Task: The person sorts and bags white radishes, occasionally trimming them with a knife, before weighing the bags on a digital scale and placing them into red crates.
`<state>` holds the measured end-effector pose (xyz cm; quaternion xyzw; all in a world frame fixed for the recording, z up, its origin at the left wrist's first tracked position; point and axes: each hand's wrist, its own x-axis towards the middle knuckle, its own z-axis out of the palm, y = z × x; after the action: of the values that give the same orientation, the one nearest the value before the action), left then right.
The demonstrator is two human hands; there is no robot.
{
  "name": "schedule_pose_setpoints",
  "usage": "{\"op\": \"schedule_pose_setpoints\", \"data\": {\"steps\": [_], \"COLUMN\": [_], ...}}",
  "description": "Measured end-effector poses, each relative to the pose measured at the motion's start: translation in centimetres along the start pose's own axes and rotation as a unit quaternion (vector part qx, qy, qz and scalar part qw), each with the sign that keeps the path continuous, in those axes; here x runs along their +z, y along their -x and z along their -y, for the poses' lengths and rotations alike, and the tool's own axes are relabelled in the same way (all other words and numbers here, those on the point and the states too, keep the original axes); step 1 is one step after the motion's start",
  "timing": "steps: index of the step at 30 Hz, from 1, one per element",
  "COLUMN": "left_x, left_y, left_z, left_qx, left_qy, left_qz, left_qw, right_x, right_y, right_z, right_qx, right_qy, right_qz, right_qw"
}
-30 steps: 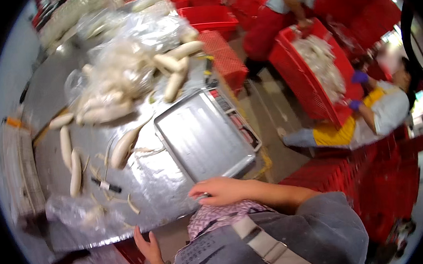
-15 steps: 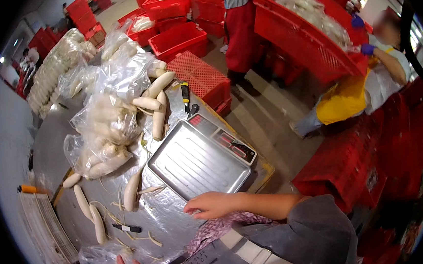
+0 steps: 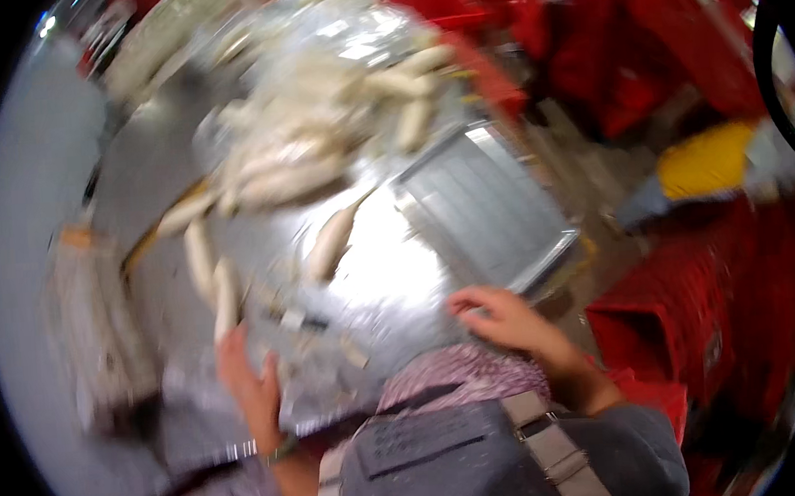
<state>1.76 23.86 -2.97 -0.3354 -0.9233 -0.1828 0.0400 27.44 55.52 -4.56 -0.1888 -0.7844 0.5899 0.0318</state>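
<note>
My left hand is over the near left of the metal table, fingers stretched out and thumb apart. Its fingertips meet the near end of a white radish in view; blur hides whether they touch. A second slim radish lies just beyond. My right hand hovers empty by the near edge of a scale's bare metal tray, its fingers loosely bent and apart. Between the hands lie a stubby radish, a small dark-handled tool and pale root scraps.
Clear plastic bags of radishes fill the table's far middle, with loose radishes beside them. A pale slatted stack stands at the left edge. Red crates stand to the right. A person's yellow apron shows beyond them.
The view has swung left and blurred, so the table sits further right in it. My left hand has moved forward from the table's near edge to the slim radishes. My right hand stays by the scale.
</note>
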Motion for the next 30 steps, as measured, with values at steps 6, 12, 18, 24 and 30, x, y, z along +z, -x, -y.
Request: {"op": "schedule_pose_setpoints", "data": {"steps": [6,12,18,24,30], "left_x": [-2.5,-2.1,-1.7,-2.2,1.2], "left_y": [7.5,12.9,12.1,8.7,5.1], "left_z": [3.5,3.5,3.2,1.5,-2.5], "left_qx": [-0.121,-0.182,-0.216,-0.174,-0.273], "left_qy": [0.001,0.132,0.194,0.224,0.532], "left_qz": [0.277,0.242,0.101,0.066,0.137], "left_qw": [0.953,0.944,0.952,0.957,0.789], "right_x": [5.7,11.6,12.7,13.2,11.8], "right_y": [-4.3,-14.0,-25.4,-30.1,-23.8], "right_z": [1.0,-3.1,-6.5,-7.8,2.7], "right_qx": [-0.058,-0.159,-0.257,-0.283,-0.361], "right_qy": [0.112,0.412,0.561,0.528,0.2], "right_qz": [0.122,0.093,-0.006,0.055,0.043], "right_qw": [0.985,0.892,0.787,0.799,0.91]}}
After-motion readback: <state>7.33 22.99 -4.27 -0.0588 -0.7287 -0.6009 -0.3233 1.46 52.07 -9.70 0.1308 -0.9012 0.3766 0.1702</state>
